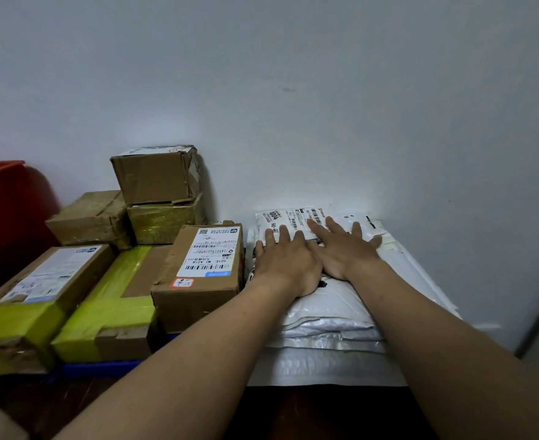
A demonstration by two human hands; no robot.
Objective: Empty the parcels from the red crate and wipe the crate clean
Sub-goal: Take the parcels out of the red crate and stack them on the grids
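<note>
Both hands lie flat, side by side, on a tall stack of white plastic mailer bags (325,328) against the pale wall (325,90) on the right. The left hand (285,265) and the right hand (345,252) have straight, spread fingers that press on the top labelled white mailer (293,217) and grip nothing. The red plastic crate (1,211) stands at the far left edge, well apart from the hands, and its inside is hidden. The main risk is probably the slick bags: the pile is uneven, and pressure off its centre could push the upper bags toward the near edge or into the brown cardboard box with a white shipping label (204,281) just to the left. Further left, the small brown cardboard box (154,176) sits at a tilt on top of another box. A knock from a sliding parcel could topple it.
</note>
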